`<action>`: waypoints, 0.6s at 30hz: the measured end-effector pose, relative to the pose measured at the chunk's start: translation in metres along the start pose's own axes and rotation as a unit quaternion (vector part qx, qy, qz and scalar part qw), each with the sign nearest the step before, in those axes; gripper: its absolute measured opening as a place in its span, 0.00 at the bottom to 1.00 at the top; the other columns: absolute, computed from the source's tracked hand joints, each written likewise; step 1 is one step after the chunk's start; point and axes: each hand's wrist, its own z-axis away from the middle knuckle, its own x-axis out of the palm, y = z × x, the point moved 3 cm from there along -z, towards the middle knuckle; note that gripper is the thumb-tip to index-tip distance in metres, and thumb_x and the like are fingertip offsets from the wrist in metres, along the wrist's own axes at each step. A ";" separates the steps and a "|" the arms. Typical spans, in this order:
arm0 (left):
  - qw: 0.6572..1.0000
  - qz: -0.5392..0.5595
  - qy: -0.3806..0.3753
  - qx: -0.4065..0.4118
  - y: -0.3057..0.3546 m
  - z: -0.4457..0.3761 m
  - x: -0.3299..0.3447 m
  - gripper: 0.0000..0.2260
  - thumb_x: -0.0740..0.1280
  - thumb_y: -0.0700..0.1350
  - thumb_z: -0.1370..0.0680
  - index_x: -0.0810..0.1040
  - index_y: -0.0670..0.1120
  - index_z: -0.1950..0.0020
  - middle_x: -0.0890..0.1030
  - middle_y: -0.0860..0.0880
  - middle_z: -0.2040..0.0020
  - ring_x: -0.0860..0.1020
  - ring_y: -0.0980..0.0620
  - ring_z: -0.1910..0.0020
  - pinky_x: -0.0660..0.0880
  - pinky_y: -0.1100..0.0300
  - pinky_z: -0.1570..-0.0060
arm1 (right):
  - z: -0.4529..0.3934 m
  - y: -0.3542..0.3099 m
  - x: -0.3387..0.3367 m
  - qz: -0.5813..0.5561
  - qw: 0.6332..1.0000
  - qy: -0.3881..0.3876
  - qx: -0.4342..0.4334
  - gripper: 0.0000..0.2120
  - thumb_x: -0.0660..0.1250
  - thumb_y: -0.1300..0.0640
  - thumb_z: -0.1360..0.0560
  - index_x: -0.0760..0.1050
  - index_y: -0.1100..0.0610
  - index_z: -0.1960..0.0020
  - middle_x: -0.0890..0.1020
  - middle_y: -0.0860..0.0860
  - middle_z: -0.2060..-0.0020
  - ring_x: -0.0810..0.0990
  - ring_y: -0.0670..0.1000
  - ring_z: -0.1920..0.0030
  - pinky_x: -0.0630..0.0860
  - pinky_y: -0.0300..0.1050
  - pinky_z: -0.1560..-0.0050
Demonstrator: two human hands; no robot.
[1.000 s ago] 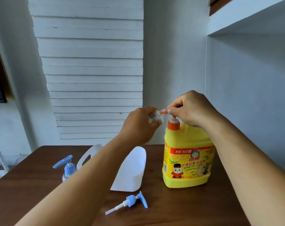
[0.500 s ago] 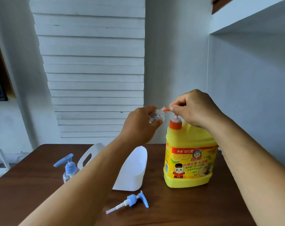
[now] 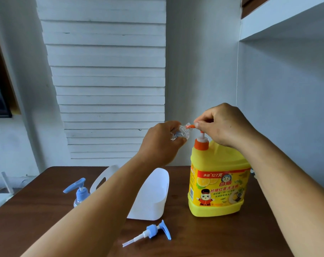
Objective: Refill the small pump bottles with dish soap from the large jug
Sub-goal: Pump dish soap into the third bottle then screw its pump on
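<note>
Head view: filling a small clear bottle at the jug's pump spout.

On the table [image 3: 37, 210] at far left stands a capped pump bottle [image 3: 79, 196], then a cut white container [image 3: 152, 195] with a loose blue pump [image 3: 153, 232] lying in front of it. My left hand [image 3: 161, 143] curls round the small clear bottle [image 3: 181, 133], mouth tipped up against the orange spout [image 3: 190, 125]; it looks light, thin-walled and likely slick, so I grip its body, not the neck. My right hand [image 3: 222, 125] is clamped over the pump head of the yellow jug [image 3: 217, 179], which stands upright and looks heavy enough to stay put while I press.
</note>
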 end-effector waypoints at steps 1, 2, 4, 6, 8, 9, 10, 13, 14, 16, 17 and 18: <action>1.000 0.001 -0.001 0.001 0.001 -0.001 -0.001 0.09 0.67 0.49 0.25 0.78 0.49 0.46 0.79 0.52 0.57 0.74 0.53 0.61 0.66 0.65 0.66 | 0.000 0.000 -0.001 0.000 1.000 0.005 -0.002 0.09 0.66 0.56 0.24 0.83 0.57 0.54 0.84 0.49 0.58 0.74 0.39 0.68 0.65 0.32 0.69; 1.000 0.002 -0.002 -0.001 0.000 -0.002 -0.002 0.10 0.67 0.49 0.25 0.78 0.49 0.45 0.79 0.52 0.57 0.73 0.53 0.61 0.65 0.65 0.66 | 0.000 -0.001 0.000 -0.001 1.000 0.012 -0.004 0.09 0.66 0.56 0.24 0.83 0.58 0.54 0.83 0.49 0.59 0.74 0.40 0.67 0.65 0.32 0.69; 1.000 0.003 -0.002 -0.006 -0.002 -0.002 0.000 0.10 0.67 0.50 0.25 0.78 0.49 0.45 0.80 0.51 0.55 0.75 0.52 0.59 0.68 0.64 0.64 | 0.003 0.000 0.004 -0.004 1.000 0.029 -0.002 0.08 0.66 0.57 0.24 0.83 0.59 0.54 0.84 0.51 0.57 0.78 0.46 0.63 0.68 0.34 0.67; 1.000 0.004 -0.006 -0.014 -0.006 -0.001 0.004 0.12 0.67 0.50 0.25 0.78 0.50 0.43 0.81 0.51 0.53 0.76 0.52 0.57 0.69 0.63 0.63 | 0.006 0.001 0.009 0.003 1.000 0.026 0.002 0.08 0.67 0.57 0.25 0.83 0.60 0.54 0.84 0.53 0.55 0.79 0.50 0.58 0.69 0.36 0.65; 1.000 0.005 -0.012 -0.017 -0.007 0.003 0.008 0.11 0.68 0.49 0.25 0.78 0.50 0.44 0.80 0.52 0.54 0.76 0.52 0.58 0.68 0.65 0.64 | 0.005 0.000 0.010 0.014 1.000 -0.002 0.012 0.08 0.67 0.57 0.25 0.84 0.58 0.54 0.84 0.52 0.56 0.79 0.50 0.57 0.67 0.33 0.68; 1.000 0.005 -0.009 -0.014 -0.007 0.004 0.008 0.10 0.67 0.49 0.25 0.78 0.50 0.46 0.80 0.52 0.55 0.75 0.52 0.59 0.68 0.65 0.64 | 0.001 0.000 0.008 0.025 0.999 -0.018 0.019 0.07 0.67 0.57 0.25 0.84 0.57 0.54 0.85 0.51 0.56 0.80 0.50 0.57 0.68 0.33 0.68; 1.000 0.006 -0.006 -0.013 -0.007 0.004 0.007 0.09 0.67 0.49 0.25 0.78 0.50 0.46 0.80 0.52 0.56 0.75 0.52 0.59 0.68 0.65 0.65 | -0.003 -0.002 0.006 0.038 0.999 -0.030 0.024 0.07 0.67 0.58 0.26 0.84 0.56 0.54 0.85 0.51 0.57 0.80 0.51 0.57 0.69 0.34 0.68; 1.000 0.015 -0.002 -0.011 -0.006 0.001 0.004 0.10 0.67 0.49 0.25 0.78 0.50 0.46 0.81 0.51 0.55 0.77 0.51 0.58 0.72 0.60 0.60 | -0.012 -0.007 -0.001 0.051 0.998 -0.030 0.023 0.08 0.66 0.59 0.26 0.84 0.57 0.55 0.85 0.51 0.58 0.81 0.51 0.59 0.69 0.36 0.70; 1.000 0.018 -0.001 -0.010 -0.006 -0.001 0.003 0.10 0.67 0.49 0.25 0.78 0.50 0.45 0.81 0.50 0.54 0.77 0.51 0.57 0.73 0.59 0.59 | -0.012 -0.007 -0.002 0.043 0.999 -0.024 0.023 0.08 0.66 0.58 0.26 0.84 0.56 0.56 0.85 0.50 0.58 0.80 0.49 0.61 0.68 0.35 0.71; 1.000 0.023 -0.001 -0.010 -0.007 -0.003 0.003 0.10 0.67 0.50 0.25 0.78 0.50 0.46 0.81 0.51 0.55 0.77 0.51 0.58 0.73 0.59 0.59 | -0.007 -0.004 -0.002 0.025 1.000 -0.010 0.016 0.08 0.66 0.57 0.25 0.84 0.57 0.56 0.85 0.50 0.59 0.80 0.49 0.61 0.67 0.34 0.71; 1.000 0.024 -0.002 -0.009 -0.007 -0.004 0.004 0.09 0.68 0.50 0.25 0.79 0.50 0.47 0.81 0.51 0.55 0.77 0.52 0.59 0.73 0.59 0.60 | -0.005 -0.002 -0.001 0.020 1.000 -0.004 0.010 0.08 0.67 0.57 0.26 0.84 0.58 0.56 0.85 0.52 0.58 0.81 0.50 0.59 0.67 0.33 0.70; 1.000 0.021 -0.004 -0.008 -0.009 -0.004 0.006 0.08 0.68 0.50 0.25 0.79 0.50 0.47 0.81 0.51 0.56 0.76 0.52 0.60 0.72 0.60 0.61 | -0.003 -0.001 0.002 0.016 1.000 -0.002 0.008 0.07 0.68 0.56 0.26 0.84 0.58 0.55 0.85 0.52 0.57 0.81 0.51 0.57 0.67 0.32 0.69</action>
